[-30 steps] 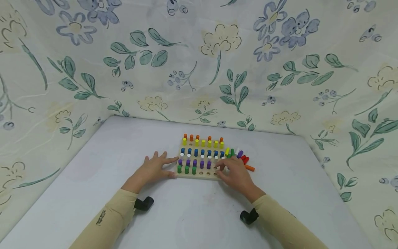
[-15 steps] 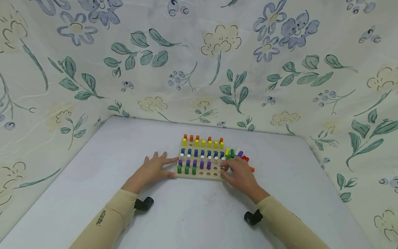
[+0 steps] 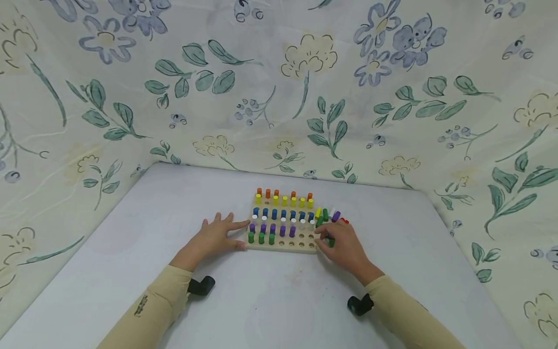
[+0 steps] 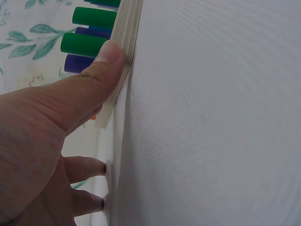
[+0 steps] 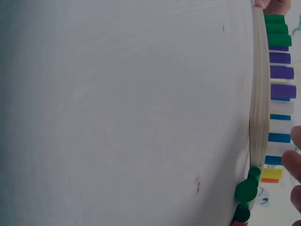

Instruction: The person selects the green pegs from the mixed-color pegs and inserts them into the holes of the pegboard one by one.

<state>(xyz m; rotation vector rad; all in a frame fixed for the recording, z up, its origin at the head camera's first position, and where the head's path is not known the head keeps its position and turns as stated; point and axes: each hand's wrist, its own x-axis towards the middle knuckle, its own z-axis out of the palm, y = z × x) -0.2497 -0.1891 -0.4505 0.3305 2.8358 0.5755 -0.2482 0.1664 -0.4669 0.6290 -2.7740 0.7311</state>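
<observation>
A wooden peg board carries rows of upright pegs: orange, yellow, blue, white, purple and green. Bare holes show at the front right. My left hand is spread at the board's left front corner, its thumb on the edge below a green peg. The right hand hovers at the board's right edge, thumb and forefinger bent and apart. In the right wrist view its fingertips show nothing between them.
Loose pegs lie right of the board, among them yellow, green, purple and a red one partly behind the right hand. The white tabletop ends at a floral cloth backdrop.
My right hand has drawn to the right, from over the front-right holes to the board's edge, uncovering those holes and covering more loose pegs. The left hand has stayed put.
</observation>
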